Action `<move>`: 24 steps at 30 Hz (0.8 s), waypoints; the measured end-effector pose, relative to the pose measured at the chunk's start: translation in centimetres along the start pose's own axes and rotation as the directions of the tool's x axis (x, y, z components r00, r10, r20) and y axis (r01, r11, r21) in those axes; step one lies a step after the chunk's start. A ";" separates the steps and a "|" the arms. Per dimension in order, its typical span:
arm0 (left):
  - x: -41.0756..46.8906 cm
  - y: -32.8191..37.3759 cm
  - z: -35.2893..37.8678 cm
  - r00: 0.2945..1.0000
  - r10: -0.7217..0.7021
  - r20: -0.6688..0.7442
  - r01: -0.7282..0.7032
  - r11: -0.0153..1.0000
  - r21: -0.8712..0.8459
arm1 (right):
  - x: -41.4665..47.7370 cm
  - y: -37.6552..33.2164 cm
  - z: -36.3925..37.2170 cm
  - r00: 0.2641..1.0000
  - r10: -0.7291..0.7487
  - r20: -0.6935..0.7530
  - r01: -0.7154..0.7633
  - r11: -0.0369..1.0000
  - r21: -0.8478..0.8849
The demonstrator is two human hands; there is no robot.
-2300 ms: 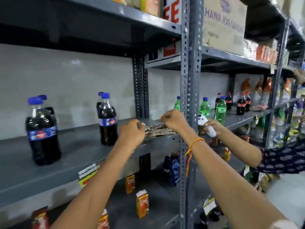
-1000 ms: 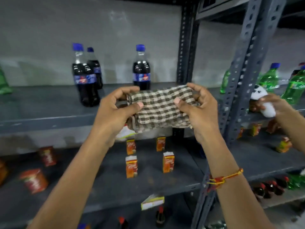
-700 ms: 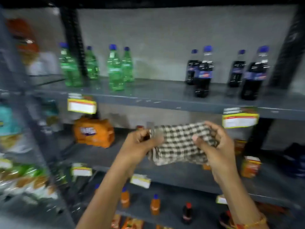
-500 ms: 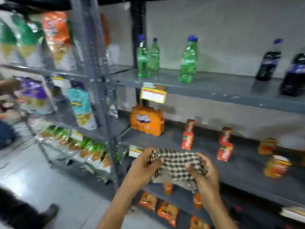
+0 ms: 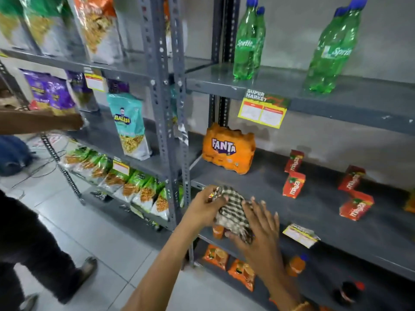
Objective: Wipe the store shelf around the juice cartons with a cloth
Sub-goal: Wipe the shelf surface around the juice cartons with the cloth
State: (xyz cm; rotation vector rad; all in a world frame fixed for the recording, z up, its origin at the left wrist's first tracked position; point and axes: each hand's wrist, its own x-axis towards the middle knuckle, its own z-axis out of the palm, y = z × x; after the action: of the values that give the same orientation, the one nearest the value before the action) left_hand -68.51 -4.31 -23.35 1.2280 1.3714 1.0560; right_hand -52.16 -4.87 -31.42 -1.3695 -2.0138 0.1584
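Observation:
A brown-and-white checked cloth (image 5: 232, 211) is bunched between my two hands, just in front of the left front edge of the grey middle shelf (image 5: 258, 187). My left hand (image 5: 205, 207) pinches its upper left end. My right hand (image 5: 258, 230) lies over its lower right part with the fingers spread and the thumb under the cloth. Several red juice cartons stand on that shelf to the right: one pair (image 5: 294, 184) near the middle, another carton (image 5: 351, 180) behind, and one (image 5: 357, 207) lying toward the front.
An orange Fanta pack (image 5: 229, 148) stands at the shelf's back left. Green bottles (image 5: 246, 40) stand on the shelf above, price tags (image 5: 263, 108) hang on the edges. A grey upright post (image 5: 167, 122) stands left of my hands. Another person's arm (image 5: 38, 122) reaches into the left rack.
My view has swung left from the cola bottles to the juice shelf. My hands brought the cloth down to the shelf's front edge, and my right hand's fingers have spread over it.

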 end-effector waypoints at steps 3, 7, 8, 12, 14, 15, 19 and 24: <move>3.9 0.3 0.4 0.997 -0.071 0.041 0.072 0.997 -0.033 | 2.6 2.2 0.9 1.000 -0.008 -0.013 0.007 0.998 -0.069; 9.5 -1.5 0.1 0.987 -0.090 0.134 0.090 0.996 0.006 | 6.0 5.8 2.0 0.999 0.039 0.002 -0.039 0.999 -0.028; 11.3 -2.7 -0.2 0.994 -0.044 0.097 0.029 0.988 0.154 | 6.9 6.6 2.1 0.996 0.088 0.004 -0.088 0.996 0.009; 16.8 -8.9 -2.6 0.989 0.147 -0.029 -0.060 0.565 0.823 | 11.2 8.8 3.5 0.983 0.182 -0.012 -0.181 0.982 0.056; 18.1 -11.6 -3.3 0.993 0.113 0.020 -0.065 0.409 0.910 | 13.6 8.8 4.8 0.982 0.185 0.046 -0.187 0.981 0.050; 18.5 -12.5 -3.5 0.992 0.121 0.030 -0.074 0.382 0.921 | 14.9 8.5 5.5 0.981 0.178 0.075 -0.181 0.983 0.036; 20.2 -15.2 -4.2 0.992 0.119 0.036 -0.076 0.351 0.933 | 19.4 6.4 9.7 0.990 -0.001 0.144 0.008 0.999 -0.051; 20.6 -16.3 -4.5 0.987 0.150 0.062 -0.104 0.292 0.951 | 22.3 5.1 16.1 0.932 -0.030 0.362 0.106 0.975 -0.193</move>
State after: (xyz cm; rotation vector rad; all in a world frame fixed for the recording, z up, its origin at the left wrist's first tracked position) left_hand -75.57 14.29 -40.99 2.2240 2.0692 0.1976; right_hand -62.44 20.79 -35.45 -1.4815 -2.4373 0.1777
